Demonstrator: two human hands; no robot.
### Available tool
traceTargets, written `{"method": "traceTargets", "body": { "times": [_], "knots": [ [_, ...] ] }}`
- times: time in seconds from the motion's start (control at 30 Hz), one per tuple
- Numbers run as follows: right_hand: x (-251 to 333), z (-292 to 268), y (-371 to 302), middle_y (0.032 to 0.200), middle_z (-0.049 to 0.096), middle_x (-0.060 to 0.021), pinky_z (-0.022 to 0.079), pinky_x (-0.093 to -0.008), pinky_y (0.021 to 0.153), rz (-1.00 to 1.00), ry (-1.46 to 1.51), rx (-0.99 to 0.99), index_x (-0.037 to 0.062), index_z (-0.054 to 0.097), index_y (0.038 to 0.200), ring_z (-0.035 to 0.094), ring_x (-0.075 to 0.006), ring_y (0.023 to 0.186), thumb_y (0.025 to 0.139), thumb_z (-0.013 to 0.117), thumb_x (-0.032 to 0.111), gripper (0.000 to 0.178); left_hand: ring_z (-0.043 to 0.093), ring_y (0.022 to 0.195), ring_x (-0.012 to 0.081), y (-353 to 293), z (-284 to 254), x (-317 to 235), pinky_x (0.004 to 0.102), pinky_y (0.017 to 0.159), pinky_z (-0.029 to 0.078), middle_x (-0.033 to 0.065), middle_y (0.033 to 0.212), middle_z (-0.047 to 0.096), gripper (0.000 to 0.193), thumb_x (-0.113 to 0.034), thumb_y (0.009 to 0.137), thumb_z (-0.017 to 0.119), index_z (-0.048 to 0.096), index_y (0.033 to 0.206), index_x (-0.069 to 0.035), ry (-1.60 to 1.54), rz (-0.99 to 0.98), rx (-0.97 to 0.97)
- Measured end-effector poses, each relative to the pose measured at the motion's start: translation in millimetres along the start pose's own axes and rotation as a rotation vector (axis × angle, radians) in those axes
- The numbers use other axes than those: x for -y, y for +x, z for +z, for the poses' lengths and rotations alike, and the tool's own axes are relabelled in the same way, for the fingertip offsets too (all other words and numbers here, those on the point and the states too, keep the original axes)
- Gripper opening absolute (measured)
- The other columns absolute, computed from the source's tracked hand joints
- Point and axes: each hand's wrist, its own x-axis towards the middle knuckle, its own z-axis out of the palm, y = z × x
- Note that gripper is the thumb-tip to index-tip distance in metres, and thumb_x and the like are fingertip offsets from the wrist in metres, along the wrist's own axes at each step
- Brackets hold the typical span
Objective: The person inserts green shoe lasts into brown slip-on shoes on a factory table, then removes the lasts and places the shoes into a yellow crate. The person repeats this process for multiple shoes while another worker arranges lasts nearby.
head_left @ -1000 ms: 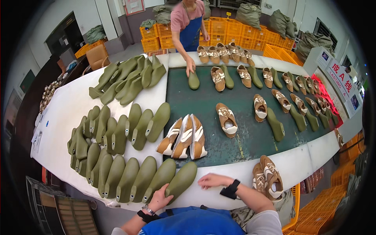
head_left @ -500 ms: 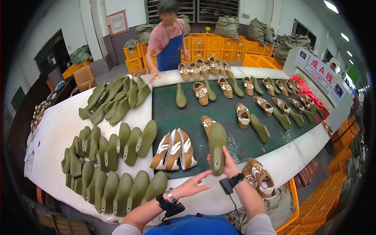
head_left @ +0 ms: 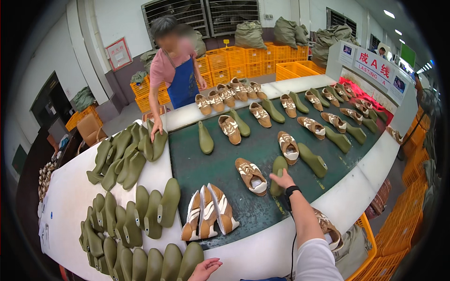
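My right hand (head_left: 283, 180) reaches over the green conveyor belt and grips a green shoe last (head_left: 279, 164), which lies beside a brown-and-white shoe (head_left: 251, 177). Part of the last is covered by the hand, and the far fingers are hard to make out. Low in the view, my left hand (head_left: 205, 269) is empty, its fingers loosely stretched toward the right. It is close to the front row of standing green lasts (head_left: 172, 262). Between my hands and the far rail, several brown uppers (head_left: 206, 213) stand upright together on the belt's near left corner.
Across the belt, a co-worker in a blue apron (head_left: 182, 84) has one hand on a pile of lasts (head_left: 124, 154). Pairs of shoes and lasts (head_left: 323, 136) run along the belt. More shoes (head_left: 225, 95) line the far white rail. An orange crate (head_left: 368, 234) stands at the near right.
My right hand has moved forward and set the last down on the belt beside the shoe. My left hand has drawn back toward me. The co-worker now reaches into the pile of lasts.
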Motion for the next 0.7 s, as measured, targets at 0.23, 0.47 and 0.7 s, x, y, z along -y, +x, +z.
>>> {"method": "traceTargets", "body": {
  "times": [0.23, 0.47, 0.7],
  "knots": [
    [13, 25, -31, 0.108, 0.063, -0.0205, 0.049, -0.0398, 0.087, 0.103, -0.347, 0.035, -0.002, 0.039, 0.126, 0.063, -0.0313, 0.101, 0.081, 0.061, 0.028, 0.058, 0.058, 0.106, 0.018, 12, -1, 4, 0.0269, 0.091, 0.046, 0.0122, 0.11, 0.063, 0.033, -0.009, 0.092, 0.056, 0.051, 0.122, 0.004, 0.127, 0.049, 0.007],
    [-22, -4, -41, 0.1, 0.067, -0.0184, 0.052, -0.0387, 0.082, -0.028, -0.577, 0.0, 0.0013, 0.057, 0.107, 0.065, -0.0298, 0.096, 0.081, 0.059, 0.017, 0.031, 0.056, 0.109, 0.0199, -5, -11, 14, 0.0291, 0.093, 0.045, 0.0131, 0.115, 0.06, 0.037, -0.008, 0.09, 0.057, 0.049, 0.124, 0.003, 0.141, 0.019, 0.002],
    [-1, -32, -74, 0.099, 0.069, -0.0101, 0.054, -0.0392, 0.075, -0.225, -0.936, -0.007, 0.008, 0.069, 0.099, 0.067, -0.0217, 0.094, 0.085, 0.055, 0.021, 0.024, 0.061, 0.101, 0.0199, -15, -42, -28, 0.0308, 0.088, 0.048, 0.0119, 0.11, 0.064, 0.035, -0.013, 0.087, 0.062, 0.055, 0.119, -0.001, 0.442, 0.188, -0.085]
  ]
}}
